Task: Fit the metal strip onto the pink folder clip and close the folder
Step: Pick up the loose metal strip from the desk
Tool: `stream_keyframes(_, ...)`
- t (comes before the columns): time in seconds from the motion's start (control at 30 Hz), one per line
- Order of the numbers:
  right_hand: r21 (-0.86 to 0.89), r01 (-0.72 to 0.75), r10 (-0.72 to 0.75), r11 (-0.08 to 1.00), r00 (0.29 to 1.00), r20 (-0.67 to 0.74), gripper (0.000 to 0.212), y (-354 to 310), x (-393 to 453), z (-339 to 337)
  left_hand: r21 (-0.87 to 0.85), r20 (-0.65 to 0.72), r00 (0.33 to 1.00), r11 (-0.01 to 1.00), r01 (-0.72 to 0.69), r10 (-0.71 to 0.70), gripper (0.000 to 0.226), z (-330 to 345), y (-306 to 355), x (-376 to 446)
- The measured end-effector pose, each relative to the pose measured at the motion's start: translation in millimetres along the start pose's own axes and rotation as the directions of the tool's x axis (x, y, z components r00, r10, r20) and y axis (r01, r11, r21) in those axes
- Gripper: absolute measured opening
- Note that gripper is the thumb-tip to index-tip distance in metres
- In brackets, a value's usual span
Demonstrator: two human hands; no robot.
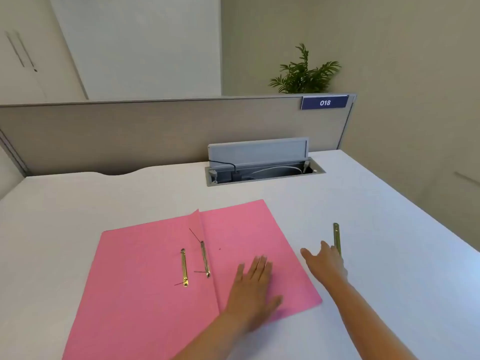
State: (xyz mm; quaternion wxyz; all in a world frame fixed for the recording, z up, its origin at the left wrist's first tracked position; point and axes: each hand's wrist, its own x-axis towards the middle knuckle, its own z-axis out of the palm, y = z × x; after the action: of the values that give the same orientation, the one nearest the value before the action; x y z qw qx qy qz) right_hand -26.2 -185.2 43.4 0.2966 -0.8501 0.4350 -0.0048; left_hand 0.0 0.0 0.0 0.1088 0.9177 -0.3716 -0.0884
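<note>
A pink folder (155, 261) lies open and flat on the white desk. Near its spine sit two brass pieces: a clip bar with thin prongs sticking up (205, 259) and a second brass strip (184, 267) on the left leaf. A loose metal strip (337, 236) lies on the desk to the right of the folder. My left hand (253, 284) rests flat, palm down, on the folder's right leaf. My right hand (324, 258) is spread out just beside the near end of the loose strip, fingertips at it, holding nothing.
The white desk (376, 229) runs to an edge on the right. An open grey cable box (262, 165) with a raised lid and cables sits at the back. A beige partition (130, 131) with a "018" label and a plant stand behind.
</note>
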Motion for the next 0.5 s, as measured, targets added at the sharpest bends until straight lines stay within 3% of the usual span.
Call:
stream_keyframes(0.1, 0.035, -0.085, 0.088, 0.996, 0.993, -0.08, 0.058, 15, 15, -10, 0.024, -0.044, 0.999, 1.0, -0.01, 0.012, 0.077, 3, 1, -5)
stream_keyframes(0.17, 0.052, -0.123, 0.127, 0.991, 0.989, -0.075, 0.05, 23, 23, -15, 0.15, 0.008, 1.0, 0.989, -0.016, 0.015, 0.069, 6, 3, -10)
stream_keyframes(0.27, 0.048, -0.148, 0.151, 0.988, 0.985, -0.082, 0.044, 31, 33, -20, 0.176, -0.014, 1.0, 0.984, -0.009, 0.012, 0.066, 12, 4, -8)
stream_keyframes(0.37, -0.041, -0.129, 0.124, 0.991, 0.987, -0.107, 0.042, 33, 47, -25, 0.073, -0.053, 0.998, 0.997, -0.022, 0.026, 0.076, 21, -2, -3)
stream_keyframes(0.5, -0.216, -0.044, 0.026, 0.975, 0.996, -0.087, 0.038, 23, 61, -31, 0.05, -0.001, 0.999, 0.998, -0.039, 0.039, 0.076, 32, -9, 5)
